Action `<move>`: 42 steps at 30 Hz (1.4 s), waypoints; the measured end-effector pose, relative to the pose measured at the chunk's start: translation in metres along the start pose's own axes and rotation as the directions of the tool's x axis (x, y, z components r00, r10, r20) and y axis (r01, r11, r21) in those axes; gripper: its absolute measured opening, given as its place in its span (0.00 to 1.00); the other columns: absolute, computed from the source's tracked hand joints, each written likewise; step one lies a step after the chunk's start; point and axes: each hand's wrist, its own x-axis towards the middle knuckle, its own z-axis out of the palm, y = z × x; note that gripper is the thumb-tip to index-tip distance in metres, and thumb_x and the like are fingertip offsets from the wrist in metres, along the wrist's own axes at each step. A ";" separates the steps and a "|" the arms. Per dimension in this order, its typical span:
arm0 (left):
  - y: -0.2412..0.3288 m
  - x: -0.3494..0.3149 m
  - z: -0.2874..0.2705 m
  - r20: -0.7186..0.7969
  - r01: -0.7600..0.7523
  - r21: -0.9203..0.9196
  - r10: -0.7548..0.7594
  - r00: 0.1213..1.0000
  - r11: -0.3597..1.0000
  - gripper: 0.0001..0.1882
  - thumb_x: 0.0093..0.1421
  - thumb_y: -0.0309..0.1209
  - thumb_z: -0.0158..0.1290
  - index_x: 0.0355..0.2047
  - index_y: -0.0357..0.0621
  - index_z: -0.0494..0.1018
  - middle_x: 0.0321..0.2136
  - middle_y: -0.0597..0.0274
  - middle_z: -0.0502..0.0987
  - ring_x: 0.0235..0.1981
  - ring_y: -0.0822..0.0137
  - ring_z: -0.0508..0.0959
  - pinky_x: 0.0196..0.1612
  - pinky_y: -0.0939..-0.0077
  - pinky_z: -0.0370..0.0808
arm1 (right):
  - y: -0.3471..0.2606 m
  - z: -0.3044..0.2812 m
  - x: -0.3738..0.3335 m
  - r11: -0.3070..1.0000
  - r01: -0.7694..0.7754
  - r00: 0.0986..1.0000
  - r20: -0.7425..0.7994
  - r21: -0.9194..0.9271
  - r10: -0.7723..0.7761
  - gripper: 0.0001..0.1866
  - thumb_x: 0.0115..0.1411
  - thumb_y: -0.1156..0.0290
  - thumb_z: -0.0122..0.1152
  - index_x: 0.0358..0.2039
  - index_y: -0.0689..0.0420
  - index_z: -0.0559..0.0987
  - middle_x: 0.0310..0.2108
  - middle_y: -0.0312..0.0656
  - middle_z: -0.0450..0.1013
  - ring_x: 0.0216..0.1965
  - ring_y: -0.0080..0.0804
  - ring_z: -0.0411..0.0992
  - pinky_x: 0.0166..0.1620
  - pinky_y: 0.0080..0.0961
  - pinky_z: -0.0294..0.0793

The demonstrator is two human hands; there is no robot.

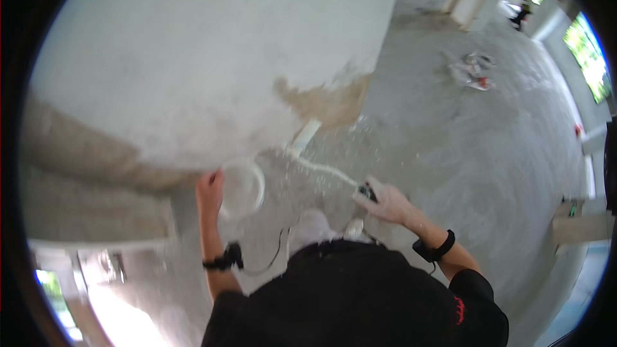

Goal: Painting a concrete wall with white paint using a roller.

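My right hand (384, 201) is closed around the dark grip of a paint roller. The roller's pale frame (328, 169) runs left from it, and the light roller sleeve (306, 136) lies against the foot of the wall, beside a bare brown patch. My left hand (209, 196) is closed in a fist at the left side of a round white bucket (261, 187). Whether those fingers hold the bucket's handle or something else is hidden. The bucket's inside looks pale and greyish.
A large white wall (212, 45) fills the upper left, its lower edge brown and uncoated. White specks dot the grey concrete floor (450, 154). A crumpled pale heap (474, 71) lies farther right, and a ledge (581, 229) juts in at the right edge.
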 end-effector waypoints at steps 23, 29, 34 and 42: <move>0.078 0.032 0.207 0.180 0.093 -0.313 -0.037 0.983 0.945 0.17 0.61 0.38 0.53 0.25 0.33 0.72 0.17 0.50 0.69 0.17 0.63 0.66 0.23 0.67 0.64 | 0.020 -0.052 0.118 0.831 0.243 0.945 0.314 -0.501 -0.087 0.19 0.60 0.53 0.52 0.29 0.58 0.72 0.23 0.53 0.73 0.28 0.56 0.72 0.32 0.49 0.70; 0.084 0.055 0.224 0.186 0.083 -0.291 -0.029 0.982 0.953 0.17 0.60 0.37 0.54 0.24 0.33 0.72 0.15 0.48 0.68 0.16 0.60 0.65 0.23 0.67 0.65 | 0.018 -0.047 0.160 0.792 0.242 0.947 0.316 -0.561 -0.066 0.19 0.60 0.54 0.52 0.29 0.59 0.74 0.23 0.53 0.74 0.28 0.56 0.73 0.32 0.48 0.71; 0.094 0.072 0.236 0.119 0.017 -0.284 0.018 0.993 0.959 0.15 0.59 0.36 0.52 0.22 0.36 0.71 0.20 0.44 0.73 0.24 0.43 0.74 0.26 0.58 0.68 | 0.034 -0.045 0.195 0.761 0.357 0.923 0.329 -0.542 -0.199 0.17 0.58 0.56 0.55 0.25 0.60 0.75 0.22 0.51 0.74 0.27 0.52 0.75 0.31 0.46 0.73; 0.100 0.082 0.237 0.195 0.123 -0.200 -0.084 0.977 0.972 0.17 0.61 0.38 0.51 0.25 0.34 0.72 0.18 0.45 0.72 0.19 0.50 0.73 0.26 0.63 0.68 | 0.036 -0.035 0.230 0.741 0.366 0.911 0.382 -0.563 -0.159 0.14 0.54 0.60 0.56 0.26 0.58 0.82 0.25 0.49 0.77 0.29 0.47 0.78 0.33 0.40 0.77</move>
